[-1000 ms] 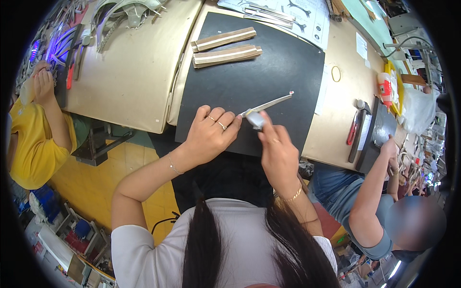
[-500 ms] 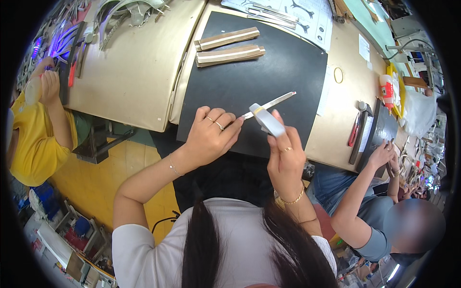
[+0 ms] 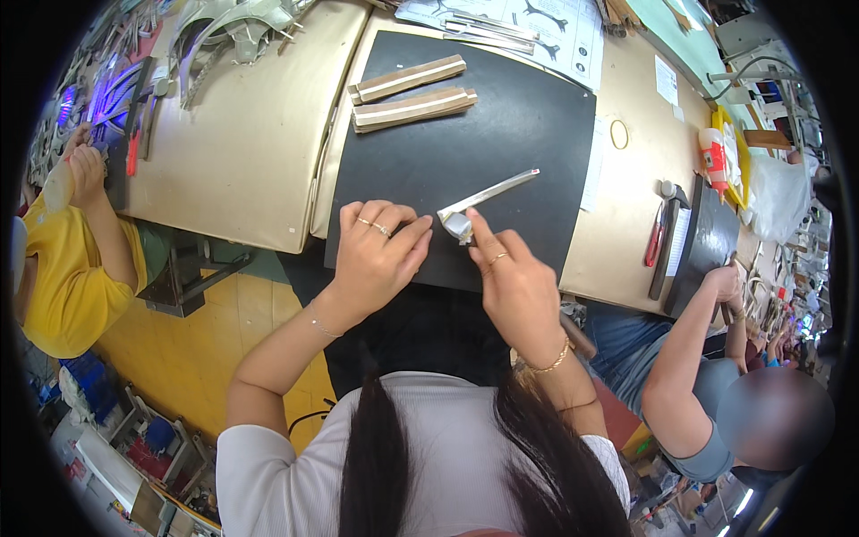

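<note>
A slim pale strip [image 3: 492, 190] lies slantwise on the black mat [image 3: 420, 166]. At the strip's near end my right hand [image 3: 522, 291] grips a small whitish roll of tape [image 3: 459, 225], its index finger stretched along the top. The roll touches or overlaps that end. My left hand [image 3: 380, 255] hovers just left of it with the fingers curled and thumb and index pinched, a small gap from the strip. Whatever the pinch may hold is hidden. Two bundles of brown-and-white strips, an upper bundle [image 3: 407, 79] and a lower bundle [image 3: 416, 109], rest farther up the mat.
Thin metallic strips [image 3: 490, 34] lie on a printed sheet [image 3: 573, 40] beyond the mat. Right of it are a yellow ring [image 3: 619, 134], a hammer [image 3: 667, 237], red-handled pliers [image 3: 656, 242] and a red-and-white bottle [image 3: 714, 159]. Co-workers sit on both sides.
My left hand has come off the strip's end and shifted slightly left. My right hand has lowered the tape roll down to that end and tilted it. The whole view has shifted slightly.
</note>
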Motion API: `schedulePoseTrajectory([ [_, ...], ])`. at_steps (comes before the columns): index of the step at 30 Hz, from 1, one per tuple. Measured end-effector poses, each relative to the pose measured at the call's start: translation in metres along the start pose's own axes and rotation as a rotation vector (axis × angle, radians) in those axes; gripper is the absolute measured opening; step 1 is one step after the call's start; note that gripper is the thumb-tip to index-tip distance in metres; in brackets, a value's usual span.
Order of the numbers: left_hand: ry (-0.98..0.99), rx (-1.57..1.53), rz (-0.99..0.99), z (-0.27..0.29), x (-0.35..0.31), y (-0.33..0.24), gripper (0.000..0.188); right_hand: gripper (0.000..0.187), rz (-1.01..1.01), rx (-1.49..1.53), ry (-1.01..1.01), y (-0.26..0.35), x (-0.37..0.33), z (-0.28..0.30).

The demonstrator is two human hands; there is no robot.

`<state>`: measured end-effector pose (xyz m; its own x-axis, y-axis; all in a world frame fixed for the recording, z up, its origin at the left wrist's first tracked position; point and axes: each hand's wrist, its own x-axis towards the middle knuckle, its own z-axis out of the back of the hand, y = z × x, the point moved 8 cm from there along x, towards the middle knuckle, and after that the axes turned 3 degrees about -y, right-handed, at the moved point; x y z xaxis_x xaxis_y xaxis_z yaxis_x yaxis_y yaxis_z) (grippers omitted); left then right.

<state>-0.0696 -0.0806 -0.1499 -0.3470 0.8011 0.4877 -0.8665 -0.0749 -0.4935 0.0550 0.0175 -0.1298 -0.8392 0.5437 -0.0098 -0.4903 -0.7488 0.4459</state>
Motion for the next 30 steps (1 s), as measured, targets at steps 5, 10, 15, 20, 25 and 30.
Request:
schedulePoseTrajectory([
  [5,-0.016,0.007,0.106,-0.013,0.002,-0.002,0.026,0.054,-0.008,0.227,-0.314,-0.010,0.001,0.039],
  [10,-0.018,0.005,0.239,-0.021,0.005,0.010,0.023,0.051,-0.012,0.112,-0.231,-0.010,0.006,0.025],
  [15,0.012,-0.083,0.391,-0.023,0.004,0.020,0.016,0.043,-0.066,0.066,-0.080,-0.017,0.009,-0.001],
  [20,0.010,-0.057,0.363,-0.025,0.005,0.019,0.014,0.044,-0.058,0.052,-0.084,-0.019,0.007,-0.003],
  [25,-0.046,0.009,0.176,-0.023,0.008,0.009,0.015,0.045,-0.013,0.016,-0.099,-0.015,0.013,0.003],
  [30,-0.048,0.022,0.079,-0.022,0.009,0.004,0.018,0.047,0.056,0.187,-0.251,0.000,0.014,0.020],
])
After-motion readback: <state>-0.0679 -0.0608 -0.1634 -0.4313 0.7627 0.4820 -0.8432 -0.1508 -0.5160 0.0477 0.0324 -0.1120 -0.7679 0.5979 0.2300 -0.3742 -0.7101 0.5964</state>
